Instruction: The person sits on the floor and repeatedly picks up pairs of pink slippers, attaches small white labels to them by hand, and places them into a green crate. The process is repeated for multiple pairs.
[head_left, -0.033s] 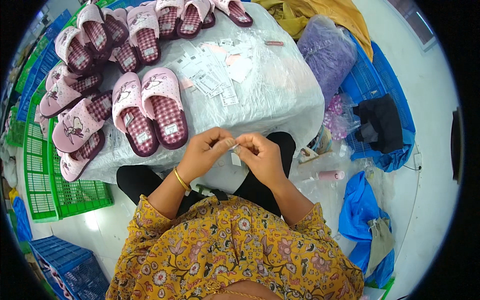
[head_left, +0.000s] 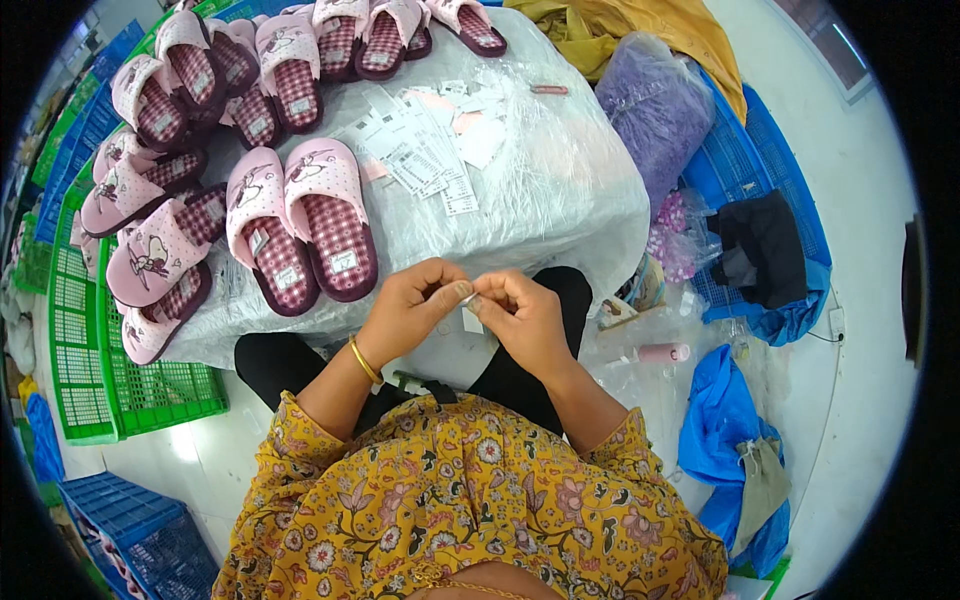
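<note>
Above my lap, my left hand [head_left: 415, 305] and my right hand [head_left: 518, 312] meet, thumbs and forefingers pinched together. Between the fingertips shows a sliver of something small and white; the fingers hide most of it. A white tag-like piece [head_left: 472, 320] appears just below the fingers, and whether it hangs from them I cannot tell. To the left of my hands, a pair of pink slippers [head_left: 322, 190] with dark checked insoles lies on the plastic-wrapped bale [head_left: 560, 190]. Beyond my hands, white printed paper labels [head_left: 410, 145] are spread over the bale.
More pink slippers [head_left: 160, 250] crowd the bale's left and far edges. A green crate [head_left: 165, 400] stands at left, a blue crate [head_left: 150, 535] nearer. At right are a purple plastic-wrapped bundle [head_left: 655, 110], black cloth [head_left: 765, 250], a pink cylinder [head_left: 663, 353] and blue sheeting [head_left: 715, 410].
My fingertips have shifted very slightly around the small white piece. The slippers and labels lie as before.
</note>
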